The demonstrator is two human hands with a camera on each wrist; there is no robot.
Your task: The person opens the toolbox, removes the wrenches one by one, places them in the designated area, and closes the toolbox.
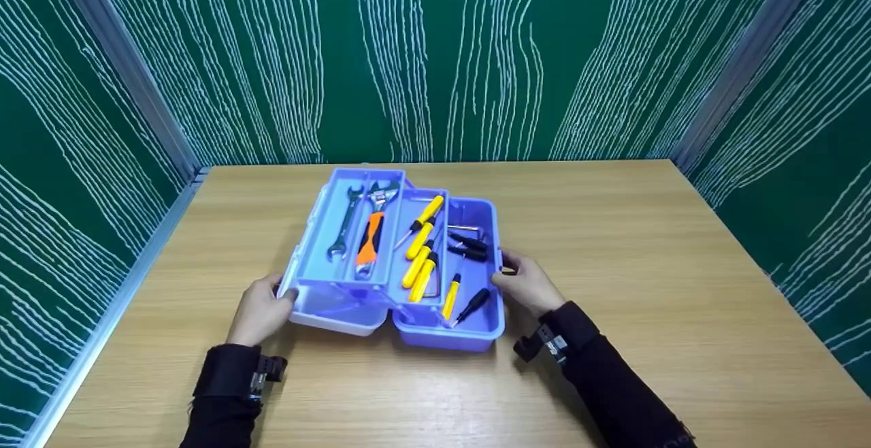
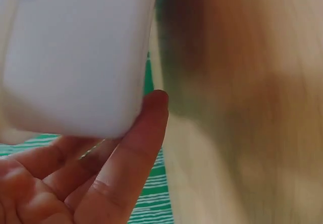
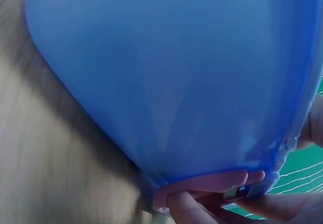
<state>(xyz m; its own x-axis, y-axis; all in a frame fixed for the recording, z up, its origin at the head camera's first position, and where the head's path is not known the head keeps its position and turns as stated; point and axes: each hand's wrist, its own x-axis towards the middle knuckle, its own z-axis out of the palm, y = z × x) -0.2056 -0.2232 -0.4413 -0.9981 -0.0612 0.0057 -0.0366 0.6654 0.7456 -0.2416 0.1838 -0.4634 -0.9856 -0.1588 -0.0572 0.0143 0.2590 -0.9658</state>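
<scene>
An open blue toolbox (image 1: 469, 338) stands mid-table, its raised tray (image 1: 325, 272) swung out to the left. In the tray lie a green spanner (image 1: 343, 223) and an orange-handled adjustable wrench (image 1: 369, 238). Several yellow screwdrivers (image 1: 422, 261) and black bits (image 1: 468, 241) lie beside them. My left hand (image 1: 269, 305) grips the pale lid (image 1: 337, 320) at the box's left end. The left wrist view shows the lid (image 2: 75, 57) with my fingers (image 2: 126, 158) under its corner. My right hand (image 1: 522, 283) grips the box's right end. In the right wrist view its fingers (image 3: 207, 186) curl on the rim of the blue wall (image 3: 176, 72).
The wooden table (image 1: 646, 244) has bare surface on all sides of the box. Green patterned walls (image 1: 435, 60) close it in at the back and on both sides. A metal strip (image 1: 116, 298) runs along the table's left edge.
</scene>
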